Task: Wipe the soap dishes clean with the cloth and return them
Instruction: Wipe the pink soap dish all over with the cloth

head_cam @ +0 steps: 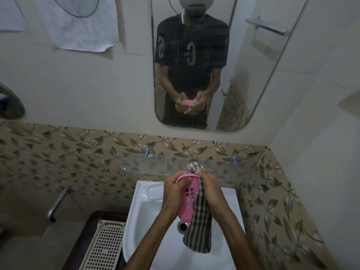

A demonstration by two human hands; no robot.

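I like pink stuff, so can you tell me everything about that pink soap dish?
The pink soap dish is a long oval that looks like smooth plastic, with a rounded rim and small square drain holes cut in a cluster through its base. It is held up on end over the white sink, its underside facing the camera. The left hand grips its upper part, fingers curled over the rim. The checked cloth, pinched by the right hand, presses against its right edge and hangs down beside it.

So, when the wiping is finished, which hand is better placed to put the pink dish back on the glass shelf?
Left. The left hand already grips the pink soap dish just below the glass shelf; the right hand holds the checked cloth.
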